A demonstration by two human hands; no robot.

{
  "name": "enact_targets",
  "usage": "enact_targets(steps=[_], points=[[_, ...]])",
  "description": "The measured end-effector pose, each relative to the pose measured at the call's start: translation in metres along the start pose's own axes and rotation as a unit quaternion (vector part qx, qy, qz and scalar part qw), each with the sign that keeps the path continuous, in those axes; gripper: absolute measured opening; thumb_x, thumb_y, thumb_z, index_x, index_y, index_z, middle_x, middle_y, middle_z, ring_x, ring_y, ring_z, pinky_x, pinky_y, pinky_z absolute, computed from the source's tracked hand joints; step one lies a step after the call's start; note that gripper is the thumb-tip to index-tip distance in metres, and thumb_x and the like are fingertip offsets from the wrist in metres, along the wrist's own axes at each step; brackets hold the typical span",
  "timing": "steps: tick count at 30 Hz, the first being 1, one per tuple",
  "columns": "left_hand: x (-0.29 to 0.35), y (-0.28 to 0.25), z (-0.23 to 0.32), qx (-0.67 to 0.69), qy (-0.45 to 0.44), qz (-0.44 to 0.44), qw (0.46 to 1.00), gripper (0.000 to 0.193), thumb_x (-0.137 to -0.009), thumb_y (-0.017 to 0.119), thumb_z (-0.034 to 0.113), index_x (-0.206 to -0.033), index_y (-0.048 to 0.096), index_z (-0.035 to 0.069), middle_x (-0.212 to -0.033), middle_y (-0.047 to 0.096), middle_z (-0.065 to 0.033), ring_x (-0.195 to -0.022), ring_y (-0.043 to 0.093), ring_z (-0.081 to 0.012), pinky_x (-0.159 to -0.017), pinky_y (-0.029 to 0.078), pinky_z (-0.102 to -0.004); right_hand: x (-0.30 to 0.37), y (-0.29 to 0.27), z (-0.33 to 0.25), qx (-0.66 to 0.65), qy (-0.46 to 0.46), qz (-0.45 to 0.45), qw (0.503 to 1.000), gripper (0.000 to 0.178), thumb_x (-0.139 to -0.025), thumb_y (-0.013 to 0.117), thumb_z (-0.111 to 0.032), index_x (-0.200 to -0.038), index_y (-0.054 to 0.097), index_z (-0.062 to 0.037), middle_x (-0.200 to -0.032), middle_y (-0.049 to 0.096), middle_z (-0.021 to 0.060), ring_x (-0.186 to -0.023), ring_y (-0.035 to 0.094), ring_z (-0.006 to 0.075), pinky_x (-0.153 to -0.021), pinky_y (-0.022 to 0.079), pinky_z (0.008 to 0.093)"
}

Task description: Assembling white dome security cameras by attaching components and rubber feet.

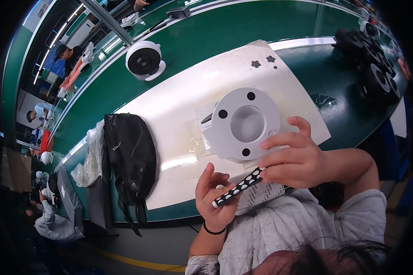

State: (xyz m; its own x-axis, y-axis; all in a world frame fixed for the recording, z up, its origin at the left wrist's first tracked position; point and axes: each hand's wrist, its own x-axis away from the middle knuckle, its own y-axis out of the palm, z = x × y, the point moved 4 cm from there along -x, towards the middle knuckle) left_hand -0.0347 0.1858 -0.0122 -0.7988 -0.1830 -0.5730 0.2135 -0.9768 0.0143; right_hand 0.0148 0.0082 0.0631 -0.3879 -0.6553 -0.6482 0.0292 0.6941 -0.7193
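The left hand (206, 198) is palm up and partly curled, with the lower end of a dotted strip (238, 187) held across its fingers. The right hand (296, 160) pinches the strip's upper end between thumb and fingertips, one finger lifted away from the rest; whether a loose dot sits at those fingertips is too small to tell. The strip slants upward from the left hand to the right, above the near edge of a white mat (183, 110).

Just beyond the right hand's fingertips lies a white ring-shaped part (271, 107), with black round pads (251, 96) on its upper face. Under the strip, between both hands, is a printed paper (266, 195). Well to the left of the left hand are a black mesh bag (132, 160) and a clear plastic bag (94, 156); far beyond both hands, a white device with a round black face (144, 59) stands on the green table (215, 34).

The strip looks light, thin and slightly bendy, best taken by its ends or edges so its dots stay clear. The ring-shaped part looks stiff, smooth and perhaps slippery; its outer rim or central opening seems the surest hold.
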Motion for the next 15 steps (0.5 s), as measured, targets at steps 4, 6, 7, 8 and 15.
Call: enact_targets(steps=[4, 6, 7, 8, 15], points=[[-0.002, -0.001, 0.0, -0.012, 0.013, -0.007, 1.0, 0.025, -0.059, 0.068, -0.006, -0.081, 0.061, 0.001, -0.124, 0.04, -0.0189, -0.082, 0.057, -0.0214, -0.066, 0.048, -0.0266, 0.0, -0.003, 0.001, 0.0, 0.025, -0.012, 1.0, 0.007, -0.067, 0.067, -0.016, -0.07, 0.061, -0.0157, -0.091, 0.06, -0.0038, -0.101, 0.049, 0.0162, -0.097, 0.015, 0.0443], [-0.002, -0.002, 0.001, -0.024, 0.022, -0.014, 0.999, 0.024, -0.059, 0.069, -0.005, -0.081, 0.061, 0.001, -0.124, 0.04, -0.0188, -0.081, 0.057, -0.0214, -0.066, 0.048, -0.0265, 0.001, -0.004, 0.001, 0.002, 0.017, -0.01, 1.0, 0.006, -0.068, 0.066, -0.014, -0.071, 0.061, -0.0155, -0.095, 0.059, -0.0031, -0.104, 0.048, 0.0165, -0.096, 0.016, 0.0437], [-0.002, -0.002, 0.001, -0.024, 0.023, -0.014, 0.999, 0.024, -0.059, 0.069, -0.005, -0.081, 0.061, 0.001, -0.124, 0.04, -0.0188, -0.081, 0.057, -0.0214, -0.066, 0.048, -0.0265, 0.002, -0.005, 0.001, -0.007, 0.002, -0.022, 1.0, 0.007, -0.067, 0.066, -0.014, -0.071, 0.06, -0.015, -0.098, 0.058, -0.0028, -0.107, 0.046, 0.0177, -0.096, 0.016, 0.0432], [-0.002, -0.002, 0.001, -0.031, 0.024, -0.023, 0.999, 0.024, -0.059, 0.069, -0.005, -0.08, 0.061, 0.001, -0.123, 0.04, -0.0189, -0.081, 0.057, -0.0214, -0.065, 0.048, -0.0264, 0.002, -0.005, 0.001, -0.017, -0.013, -0.034, 0.999, 0.007, -0.067, 0.066, -0.013, -0.07, 0.06, -0.0146, -0.101, 0.057, -0.0025, -0.109, 0.044, 0.0188, -0.096, 0.017, 0.0427], [0.0, -0.004, -0.001, -0.003, 0.0, -0.003, 1.0, 0.026, -0.059, 0.07, -0.006, -0.081, 0.059, 0.001, -0.123, 0.041, -0.0194, -0.083, 0.058, -0.0221, -0.065, 0.048, -0.0272, -0.012, -0.014, 0.006, -0.042, -0.04, -0.068, 0.996, 0.009, -0.062, 0.067, -0.013, -0.065, 0.058, -0.0129, -0.112, 0.051, 0.0007, -0.116, 0.036, 0.0251, -0.093, 0.023, 0.0426]])
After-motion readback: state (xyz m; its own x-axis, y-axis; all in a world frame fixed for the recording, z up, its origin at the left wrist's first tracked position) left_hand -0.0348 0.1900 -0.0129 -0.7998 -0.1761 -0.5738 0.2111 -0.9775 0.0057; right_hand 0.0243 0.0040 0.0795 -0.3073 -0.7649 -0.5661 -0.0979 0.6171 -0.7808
